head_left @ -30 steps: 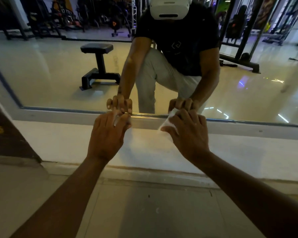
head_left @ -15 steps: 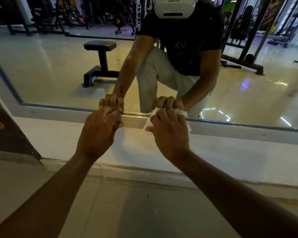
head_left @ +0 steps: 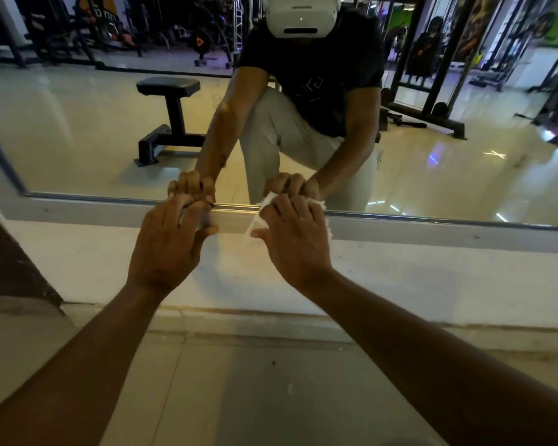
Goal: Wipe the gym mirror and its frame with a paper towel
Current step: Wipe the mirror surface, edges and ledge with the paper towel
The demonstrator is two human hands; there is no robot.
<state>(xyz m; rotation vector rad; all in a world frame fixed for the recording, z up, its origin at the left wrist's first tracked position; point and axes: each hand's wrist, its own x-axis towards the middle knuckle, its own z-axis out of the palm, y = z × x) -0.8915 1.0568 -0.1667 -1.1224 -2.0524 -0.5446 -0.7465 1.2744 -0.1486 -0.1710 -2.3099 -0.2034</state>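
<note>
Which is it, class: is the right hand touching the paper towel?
Touching: the head view shows the right hand pressed over the paper towel on the frame.

Both hands [head_left: 171, 239] press paper towels [head_left: 255, 220] against the mirror frame [head_left: 432, 230].

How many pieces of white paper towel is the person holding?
2. One paper towel is bunched under the right hand at the mirror frame. A smaller wad shows between the left hand fingers. More may be hidden.

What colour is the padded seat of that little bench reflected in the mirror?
Black. The bench, seat and base alike, shows clearly in the head view, reflected left of the person.
</note>
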